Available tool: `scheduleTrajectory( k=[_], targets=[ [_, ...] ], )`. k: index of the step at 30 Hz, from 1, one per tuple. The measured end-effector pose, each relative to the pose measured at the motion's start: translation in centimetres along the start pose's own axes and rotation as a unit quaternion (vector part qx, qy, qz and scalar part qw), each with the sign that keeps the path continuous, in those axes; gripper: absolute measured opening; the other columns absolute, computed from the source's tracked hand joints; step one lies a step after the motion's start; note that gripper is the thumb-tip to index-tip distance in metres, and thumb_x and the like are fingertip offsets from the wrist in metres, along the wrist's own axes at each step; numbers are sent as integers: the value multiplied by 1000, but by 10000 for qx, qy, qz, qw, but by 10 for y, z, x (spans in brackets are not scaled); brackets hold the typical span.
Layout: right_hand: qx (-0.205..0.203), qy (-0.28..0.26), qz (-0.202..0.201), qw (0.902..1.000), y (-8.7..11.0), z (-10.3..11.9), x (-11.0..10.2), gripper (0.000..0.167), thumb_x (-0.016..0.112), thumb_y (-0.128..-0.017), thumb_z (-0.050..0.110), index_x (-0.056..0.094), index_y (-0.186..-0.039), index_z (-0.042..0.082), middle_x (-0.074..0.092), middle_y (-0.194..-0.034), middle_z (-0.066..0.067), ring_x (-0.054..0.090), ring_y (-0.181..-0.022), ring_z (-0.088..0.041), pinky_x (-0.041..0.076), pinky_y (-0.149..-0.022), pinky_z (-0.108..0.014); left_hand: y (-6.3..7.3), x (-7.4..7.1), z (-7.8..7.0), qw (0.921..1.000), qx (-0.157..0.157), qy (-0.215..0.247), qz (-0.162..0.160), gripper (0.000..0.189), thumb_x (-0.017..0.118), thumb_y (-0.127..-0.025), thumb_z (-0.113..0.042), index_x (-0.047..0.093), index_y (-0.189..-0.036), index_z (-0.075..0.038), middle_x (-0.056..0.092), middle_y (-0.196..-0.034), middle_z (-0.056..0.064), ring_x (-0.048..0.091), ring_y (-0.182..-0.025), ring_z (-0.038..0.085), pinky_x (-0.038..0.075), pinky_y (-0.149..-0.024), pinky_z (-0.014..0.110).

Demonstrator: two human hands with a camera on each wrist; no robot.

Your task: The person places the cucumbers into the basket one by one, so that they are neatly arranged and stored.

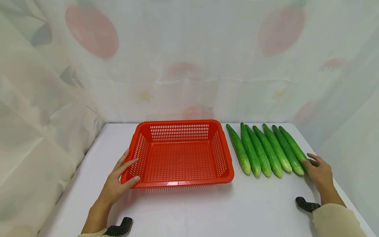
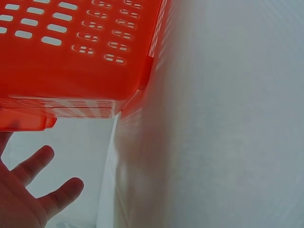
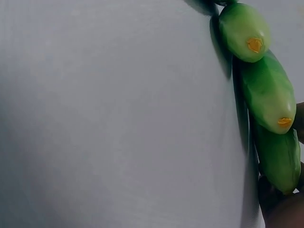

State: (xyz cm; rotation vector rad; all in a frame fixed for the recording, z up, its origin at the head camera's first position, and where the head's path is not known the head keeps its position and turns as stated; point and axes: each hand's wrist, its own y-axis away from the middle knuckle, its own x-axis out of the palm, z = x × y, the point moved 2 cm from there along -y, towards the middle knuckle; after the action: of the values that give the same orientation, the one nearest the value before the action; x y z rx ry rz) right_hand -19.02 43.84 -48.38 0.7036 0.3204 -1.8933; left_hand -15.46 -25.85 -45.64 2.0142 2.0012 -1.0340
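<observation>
A red plastic basket with slotted walls stands on the white table. My left hand rests on its left side, fingers spread over the rim and the thumb at the front corner. Two of its fingers stick out free in the left wrist view. Several green cucumbers lie side by side right of the basket. At the right end of the row, my right hand grips the near end of the outermost cucumber, thumb and fingers on either side. Part of that hand is cut off in the right wrist view.
Dark wrist-camera mounts stick out beside both wrists. Pale printed curtains hang behind the table and along its sides. The table's right edge runs close by my right forearm.
</observation>
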Motion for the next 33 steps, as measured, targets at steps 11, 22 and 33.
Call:
scheduleTrajectory(
  k=[11,22,33],
  targets=[
    [284,299,-243,9989,-3,-1,0,72,51,-96,44,32,-147,-2,35,-140,-36,27,-130,-53,25,-102,-60,-3,-2,1,10000,-17,56,-16,60,77,-76,-12,59,-134,-10,24,-157,0,21,-141,26,27,-94,71],
    [1189,-740,-606,9883,-3,-6,-4,68,60,-91,45,42,-146,10,31,-151,-18,14,-142,-35,15,-110,-48,-4,3,1,9996,-171,-206,-72,58,75,-79,-19,59,-134,-15,24,-157,-4,24,-140,25,40,-93,32],
    [1698,-1654,-717,9688,0,-2,-10,69,66,-88,46,43,-147,21,24,-156,-6,20,-140,-22,24,-109,-36,-1,1,-3,9997,-188,-92,-121,58,74,-79,-17,58,-135,-15,23,-157,-5,24,-140,24,35,-90,16]
  ],
)
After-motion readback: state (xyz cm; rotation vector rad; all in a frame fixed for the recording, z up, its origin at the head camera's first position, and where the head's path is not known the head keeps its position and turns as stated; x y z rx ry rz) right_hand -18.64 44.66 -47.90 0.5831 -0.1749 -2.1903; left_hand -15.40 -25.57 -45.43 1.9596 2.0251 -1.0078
